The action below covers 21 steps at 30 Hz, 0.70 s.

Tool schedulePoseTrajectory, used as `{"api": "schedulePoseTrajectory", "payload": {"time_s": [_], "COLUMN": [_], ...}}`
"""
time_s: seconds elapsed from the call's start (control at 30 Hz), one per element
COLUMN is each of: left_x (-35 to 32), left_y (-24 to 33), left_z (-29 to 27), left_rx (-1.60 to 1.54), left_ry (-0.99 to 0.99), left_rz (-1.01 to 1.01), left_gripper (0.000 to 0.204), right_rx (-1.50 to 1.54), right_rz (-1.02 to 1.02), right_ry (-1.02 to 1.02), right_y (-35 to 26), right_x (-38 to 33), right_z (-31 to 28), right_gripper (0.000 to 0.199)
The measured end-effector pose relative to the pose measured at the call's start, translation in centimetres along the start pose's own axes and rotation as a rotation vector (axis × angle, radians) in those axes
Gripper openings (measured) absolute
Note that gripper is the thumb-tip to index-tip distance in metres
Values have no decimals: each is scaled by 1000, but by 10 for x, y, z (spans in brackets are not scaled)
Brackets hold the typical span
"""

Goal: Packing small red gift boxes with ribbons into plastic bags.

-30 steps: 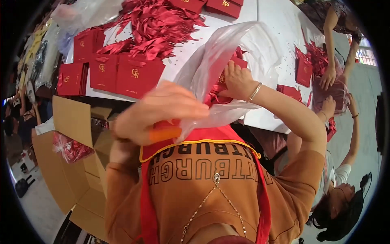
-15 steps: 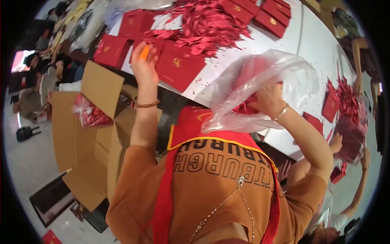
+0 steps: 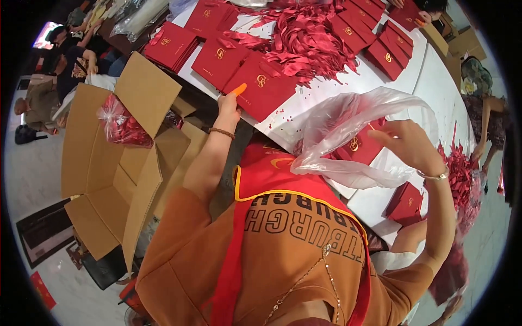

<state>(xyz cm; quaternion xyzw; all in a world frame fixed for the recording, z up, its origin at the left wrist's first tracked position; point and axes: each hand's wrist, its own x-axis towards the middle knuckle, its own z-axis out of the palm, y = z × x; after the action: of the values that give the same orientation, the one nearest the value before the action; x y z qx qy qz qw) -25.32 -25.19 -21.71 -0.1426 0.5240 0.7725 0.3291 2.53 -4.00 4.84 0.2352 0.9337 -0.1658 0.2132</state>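
Observation:
My left hand (image 3: 228,106) reaches out to the white table (image 3: 435,81). Its fingers are stretched, and an orange fingertip cover rests on the near corner of a red folder with a gold emblem (image 3: 263,87). My right hand (image 3: 408,142), with a bracelet on the wrist, is raised at the right. It grips a clear plastic bag (image 3: 348,117) that hangs open in front of my chest. Red folders (image 3: 359,148) show through the bag. I wear an orange shirt and a red vest.
An open cardboard box (image 3: 103,168) stands at my left, with a clear bag of red pieces (image 3: 122,125) on its flap. More red folders (image 3: 174,43) and a heap of red ribbons (image 3: 310,38) cover the table. Other people work at the right (image 3: 486,117) and sit at the far left (image 3: 70,60).
My left hand has gone from in front of my chest out to the red folders on the table. My right hand has swung right with the plastic bag, and my view has turned.

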Motion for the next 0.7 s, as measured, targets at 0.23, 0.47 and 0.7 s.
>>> {"api": "schedulePoseTrajectory", "payload": {"time_s": [0.23, 0.47, 0.7], "left_x": [-19, -52, -68], "left_y": [-7, -22, 11], "left_z": [15, 22, 6], "left_rx": [-26, -228, -14], "left_ry": [-133, -285, -473], "left_rz": [-154, 118, 416], "left_gripper": [36, 43, 53], "right_rx": [462, 643, 690], "right_rz": [-208, -263, -493], "right_ry": [114, 236, 397], "right_y": [-12, -31, -22], "right_x": [-11, -20, 48], "right_z": [-11, -26, -41], "right_gripper": [35, 20, 55]}}
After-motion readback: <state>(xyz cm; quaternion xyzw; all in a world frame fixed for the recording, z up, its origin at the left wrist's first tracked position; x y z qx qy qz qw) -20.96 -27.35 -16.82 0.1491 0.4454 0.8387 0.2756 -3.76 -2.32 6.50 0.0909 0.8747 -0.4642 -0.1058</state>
